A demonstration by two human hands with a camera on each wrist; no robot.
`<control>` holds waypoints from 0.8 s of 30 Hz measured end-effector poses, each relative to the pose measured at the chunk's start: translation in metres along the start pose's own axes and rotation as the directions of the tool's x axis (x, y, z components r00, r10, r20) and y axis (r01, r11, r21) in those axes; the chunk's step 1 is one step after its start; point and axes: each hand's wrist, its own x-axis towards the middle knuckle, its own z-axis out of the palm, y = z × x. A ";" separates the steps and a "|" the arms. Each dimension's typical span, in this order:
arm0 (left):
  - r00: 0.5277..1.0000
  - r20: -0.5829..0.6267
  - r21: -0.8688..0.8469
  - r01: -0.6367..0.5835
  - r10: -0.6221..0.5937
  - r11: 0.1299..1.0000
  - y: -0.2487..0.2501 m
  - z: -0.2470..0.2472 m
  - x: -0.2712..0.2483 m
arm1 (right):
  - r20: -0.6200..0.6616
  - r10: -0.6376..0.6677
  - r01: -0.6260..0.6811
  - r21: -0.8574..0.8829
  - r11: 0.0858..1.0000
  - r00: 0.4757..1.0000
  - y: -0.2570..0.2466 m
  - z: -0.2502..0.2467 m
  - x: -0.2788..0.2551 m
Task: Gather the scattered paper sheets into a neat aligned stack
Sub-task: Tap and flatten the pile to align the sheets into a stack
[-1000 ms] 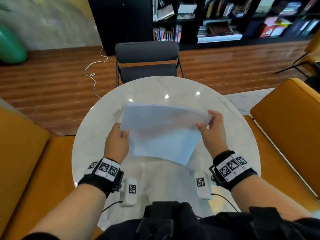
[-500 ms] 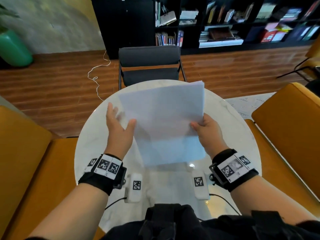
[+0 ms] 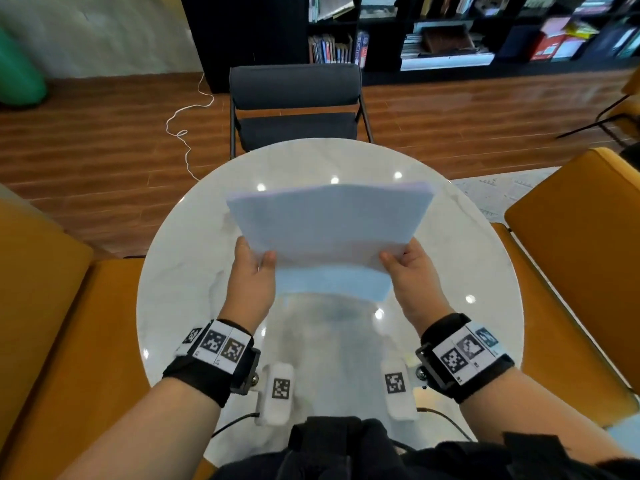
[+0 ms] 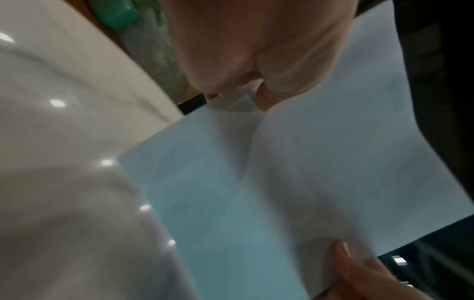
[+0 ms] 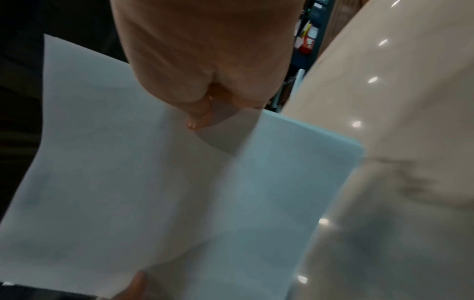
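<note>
A stack of white paper sheets (image 3: 329,233) is held above the round white marble table (image 3: 194,271), bent across its middle so the far half tilts up. My left hand (image 3: 252,268) grips its left edge, thumb on top. My right hand (image 3: 405,268) grips its right edge the same way. The left wrist view shows the paper stack (image 4: 295,182) from the side with my thumb on it; the right wrist view shows the paper stack (image 5: 153,192) pinched by my right hand. The fingers under the sheets are hidden.
A dark grey chair (image 3: 294,105) stands at the table's far side. Orange seats flank the table at the left (image 3: 41,306) and right (image 3: 581,254). Two small white tagged devices (image 3: 277,393) lie near the table's front edge. A bookshelf (image 3: 450,29) lines the back wall.
The stack has turned from upright portrait to landscape and come lower. My left hand, which was off the paper half a second ago, now grips its left edge.
</note>
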 end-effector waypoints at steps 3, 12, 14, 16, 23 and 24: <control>0.984 0.076 0.177 0.149 -0.164 0.973 -0.051 0.012 -0.012 | -0.012 0.112 -0.112 -0.243 0.963 0.994 0.045 0.002 -0.011; 0.971 0.017 0.370 0.217 -0.240 0.903 -0.079 0.015 -0.002 | -0.015 0.110 -0.107 -0.393 0.913 0.994 0.059 0.012 0.007; 0.963 0.042 0.469 0.217 -0.267 0.856 -0.087 0.016 -0.002 | -0.037 0.172 -0.171 -0.425 0.889 0.984 0.073 0.012 0.009; 0.962 0.048 0.496 0.210 -0.267 0.843 -0.087 0.017 0.004 | -0.043 0.176 -0.176 -0.439 0.881 0.984 0.077 0.008 0.017; 0.910 0.068 0.446 0.339 -0.409 0.828 -0.088 0.029 0.010 | -0.039 0.366 -0.325 -0.553 0.767 0.930 0.078 -0.001 0.043; 0.903 0.079 0.428 0.353 -0.423 0.832 -0.092 0.031 0.007 | -0.036 0.405 -0.357 -0.547 0.757 0.914 0.082 -0.001 0.044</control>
